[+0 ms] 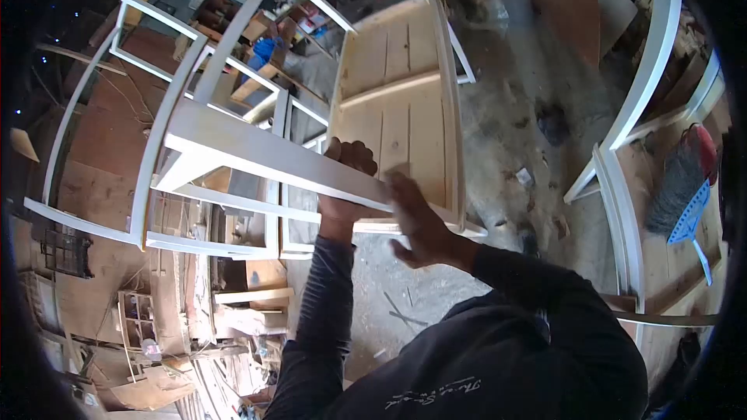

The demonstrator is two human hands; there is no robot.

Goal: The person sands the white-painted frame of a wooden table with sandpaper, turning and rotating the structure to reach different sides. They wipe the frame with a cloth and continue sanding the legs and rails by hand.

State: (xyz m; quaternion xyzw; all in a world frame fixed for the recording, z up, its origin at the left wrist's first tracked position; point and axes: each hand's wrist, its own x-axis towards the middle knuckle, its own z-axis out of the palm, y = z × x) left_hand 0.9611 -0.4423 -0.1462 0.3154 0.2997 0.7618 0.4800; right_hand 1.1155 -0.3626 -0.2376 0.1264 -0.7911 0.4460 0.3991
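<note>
A long white-painted wooden rail, part of a white frame, slants across in front of me. My left hand reaches up from below with its fingers curled round the rail. Near the rail's right end is my right hand, slightly smeared by motion, its fingers stretched out at the rail's edge and its thumb held apart. Just behind both hands, an unpainted wooden panel with plank joints and a crossbar sits inside a light frame.
More white frames stand at the left. To the right, a white-legged piece carries a dark grey bundle and a blue plastic fly-swatter-like tool. Scrap sticks lie on the concrete floor. Wood pieces pile up at lower left.
</note>
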